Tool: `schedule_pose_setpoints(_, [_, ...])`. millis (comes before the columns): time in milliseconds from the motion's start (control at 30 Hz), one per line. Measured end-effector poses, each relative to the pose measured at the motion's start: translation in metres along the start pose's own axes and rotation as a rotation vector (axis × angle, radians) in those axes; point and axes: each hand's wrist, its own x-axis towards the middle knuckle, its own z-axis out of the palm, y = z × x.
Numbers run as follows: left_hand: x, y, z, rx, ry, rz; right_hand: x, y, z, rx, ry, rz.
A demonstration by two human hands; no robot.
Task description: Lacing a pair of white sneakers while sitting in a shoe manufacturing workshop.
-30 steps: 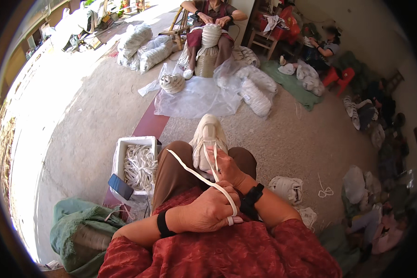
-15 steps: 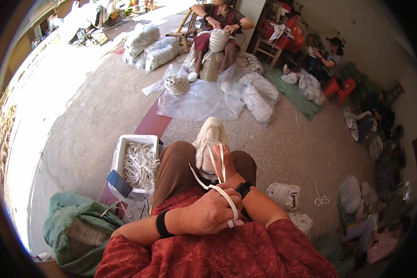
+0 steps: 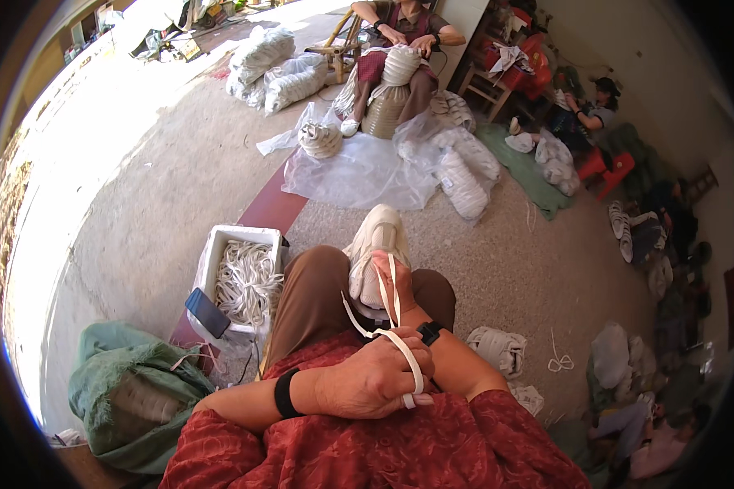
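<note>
A cream sneaker [image 3: 378, 236] sits upright between my knees, toe pointing away from me. Close to my lap, my left hand [image 3: 379, 376] is closed on a flat cream shoelace [image 3: 406, 352], which loops over its fingers with an end showing at the bottom. My right hand [image 3: 395, 284] reaches to the right side of the shoe. Its fingers are bent around the lace, which runs up from my left hand; the fingertips are partly hidden. One loose lace end [image 3: 348, 308] curls up left of the shoe's opening.
At left stands a white foam box [image 3: 212, 265] full of white laces [image 3: 245, 281], a dark phone [image 3: 207, 313] on its edge. A green cloth sack [image 3: 106, 391] lies nearer. Lace bundles [image 3: 497, 350] lie at right. Co-workers sit ahead near plastic sheeting [image 3: 359, 175] and bagged bundles [image 3: 295, 81].
The whole view has shifted slightly, with the background moving a little up and right. Both hands keep nearly the same pose on the lace.
</note>
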Motion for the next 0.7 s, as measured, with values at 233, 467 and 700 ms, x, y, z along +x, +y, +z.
schedule_pose_setpoints(233, [-0.009,-0.01,-0.048,-0.028,0.232,-0.109,0.019,0.02,-0.021,0.42,-0.268,0.317])
schedule_pose_setpoints(467, [-0.219,-0.064,-0.133,-1.073,1.436,-0.193,0.006,-0.019,-0.141,0.577,-0.333,0.381])
schedule_pose_setpoints(700, [-0.446,-0.088,-0.1,-0.631,2.283,-0.535,-0.121,0.087,-0.235,0.852,0.796,0.869])
